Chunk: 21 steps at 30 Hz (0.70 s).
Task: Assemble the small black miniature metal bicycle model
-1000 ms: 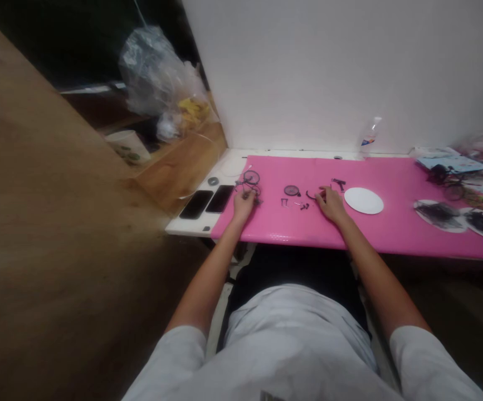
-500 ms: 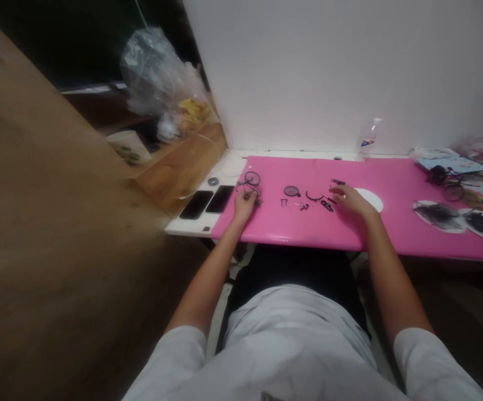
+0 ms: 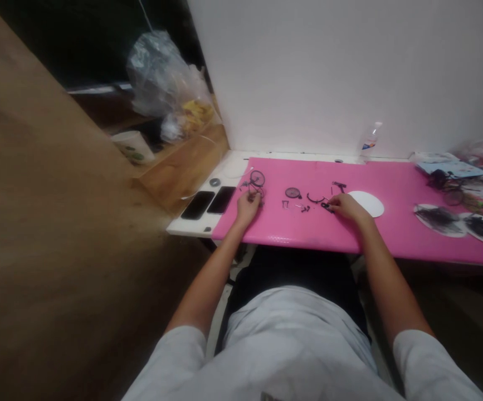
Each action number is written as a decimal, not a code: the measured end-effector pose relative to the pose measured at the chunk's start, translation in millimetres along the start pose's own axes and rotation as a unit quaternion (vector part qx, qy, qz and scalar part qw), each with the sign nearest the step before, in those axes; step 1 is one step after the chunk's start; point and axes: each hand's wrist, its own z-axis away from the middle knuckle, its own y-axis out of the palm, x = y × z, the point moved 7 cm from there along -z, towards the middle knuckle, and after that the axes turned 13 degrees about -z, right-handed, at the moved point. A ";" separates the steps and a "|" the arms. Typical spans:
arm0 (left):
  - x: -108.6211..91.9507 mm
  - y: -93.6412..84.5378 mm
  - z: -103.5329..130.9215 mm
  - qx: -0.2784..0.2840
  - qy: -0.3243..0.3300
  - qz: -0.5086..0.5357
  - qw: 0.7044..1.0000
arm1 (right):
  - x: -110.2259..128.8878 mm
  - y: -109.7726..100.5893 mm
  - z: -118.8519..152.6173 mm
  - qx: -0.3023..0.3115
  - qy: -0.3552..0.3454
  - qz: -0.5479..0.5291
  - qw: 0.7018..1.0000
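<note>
My left hand (image 3: 248,208) is closed on a miniature bicycle (image 3: 257,179), partly hidden behind its fingers. One spoked wheel stands out beyond the hand. Farther right, my right hand (image 3: 347,206) is lowered to the pink mat, its fingers pinched at a small black part (image 3: 325,205). Beside these fingertips lies a curved black strip (image 3: 315,199), and behind them another black part (image 3: 340,185). Between my hands are a loose toy wheel (image 3: 293,192), a small frame-shaped piece (image 3: 285,204) and tiny dark bits (image 3: 305,209).
Two phones (image 3: 198,205) lie on the table's left end. A white disc (image 3: 369,204) is near my right wrist. Plates of black parts (image 3: 439,219) sit at the right, with bags and papers behind. A clear bottle (image 3: 370,139) stands by the white wall.
My right hand has moved left and down, from over the mat onto the small black part, its fingers closing. My left hand stays at the miniature bicycle. The view has shifted slightly.
</note>
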 end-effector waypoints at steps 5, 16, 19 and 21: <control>-11.2 -0.6 2.5 -0.009 0.042 -0.066 0.997 | 6.4 -5.5 3.2 -0.041 0.006 -0.012 0.999; -50.9 4.2 8.6 0.020 0.140 -0.147 0.979 | 44.0 -2.4 9.3 -0.041 -0.092 -0.115 0.988; -68.9 11.8 16.3 0.038 0.153 -0.103 0.982 | 62.2 5.4 13.8 -0.036 -0.122 -0.167 0.978; -77.3 18.7 22.1 0.057 0.131 -0.056 0.988 | 77.3 16.1 17.2 -0.027 -0.143 -0.216 0.966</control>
